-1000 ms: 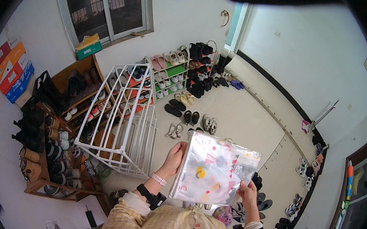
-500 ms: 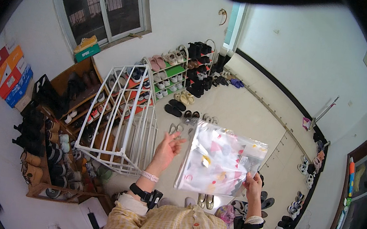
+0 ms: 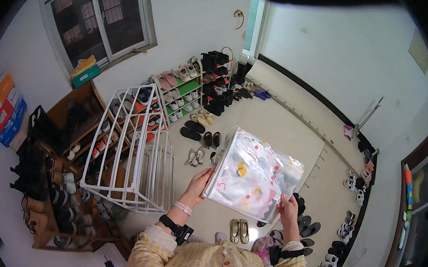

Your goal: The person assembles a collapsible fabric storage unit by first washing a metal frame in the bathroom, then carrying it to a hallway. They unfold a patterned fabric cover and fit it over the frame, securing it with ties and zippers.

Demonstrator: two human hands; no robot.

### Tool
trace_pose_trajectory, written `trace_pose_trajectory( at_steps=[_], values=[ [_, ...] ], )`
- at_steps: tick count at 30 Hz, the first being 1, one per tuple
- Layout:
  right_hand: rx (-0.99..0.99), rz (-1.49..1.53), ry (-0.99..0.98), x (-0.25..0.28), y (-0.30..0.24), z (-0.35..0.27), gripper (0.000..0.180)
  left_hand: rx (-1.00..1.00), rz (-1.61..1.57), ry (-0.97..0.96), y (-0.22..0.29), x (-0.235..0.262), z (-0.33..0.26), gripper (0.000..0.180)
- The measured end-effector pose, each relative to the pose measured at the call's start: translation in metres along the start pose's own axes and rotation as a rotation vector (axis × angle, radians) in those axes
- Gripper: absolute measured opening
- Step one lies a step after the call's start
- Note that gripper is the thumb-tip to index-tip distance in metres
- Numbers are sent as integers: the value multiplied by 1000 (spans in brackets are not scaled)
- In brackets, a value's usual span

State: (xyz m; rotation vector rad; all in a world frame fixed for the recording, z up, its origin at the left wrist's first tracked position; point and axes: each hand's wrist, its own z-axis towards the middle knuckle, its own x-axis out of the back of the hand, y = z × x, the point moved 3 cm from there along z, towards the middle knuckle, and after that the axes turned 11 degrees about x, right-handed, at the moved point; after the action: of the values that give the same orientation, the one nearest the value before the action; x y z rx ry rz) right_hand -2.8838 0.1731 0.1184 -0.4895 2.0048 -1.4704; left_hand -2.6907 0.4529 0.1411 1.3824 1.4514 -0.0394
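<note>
1. Biggest change from half a second ago: the left hand (image 3: 198,186) was off in the air with fingers spread, and now it's back on the flat clear-plastic package with white, pink-and-yellow patterned material inside (image 3: 250,181). The whole room has also slid toward 9 o'clock in the view, so the head seems to have turned a bit.

2. Writing: there's one pink printed character near the package's 8 o'clock corner, plus a small whitish label toward 3 o'clock, too tiny to make out. The green cardboard shoebox (image 3: 85,76) up at 10 o'clock has white lettering on its side.

3. Grip: the left hand is grasping the package's edge between 8 and 9 o'clock, some fingers hidden underneath. The right hand (image 3: 289,212) is pinching the 4 o'clock corner, thumb on top. So the package sits between the two hands, tilted, up above the pale tiled floor (image 3: 277,120).

4. Around it: a white tubular open frame (image 3: 131,185) stands at 9 o'clock from the package, well apart from it. A pair of shiny gold flat shoes (image 3: 239,231) is at 6 o'clock, and a metal shoe rack with green shelves (image 3: 190,87) is between 10 and 11.
</note>
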Motion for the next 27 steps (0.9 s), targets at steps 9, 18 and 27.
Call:
trace_pose_trajectory(
  at_steps=[9,18,27],
  values=[
    [163,-137,39,3,-19,22,13,-764,804,473,25,18,12,18],
    [189,-117,-121,-1,-38,24,15,135,437,-22,51,4,-34,32],
    [222,-246,-383,-29,-86,23,19,-96,819,-24,31,6,-13,36]
  ],
)
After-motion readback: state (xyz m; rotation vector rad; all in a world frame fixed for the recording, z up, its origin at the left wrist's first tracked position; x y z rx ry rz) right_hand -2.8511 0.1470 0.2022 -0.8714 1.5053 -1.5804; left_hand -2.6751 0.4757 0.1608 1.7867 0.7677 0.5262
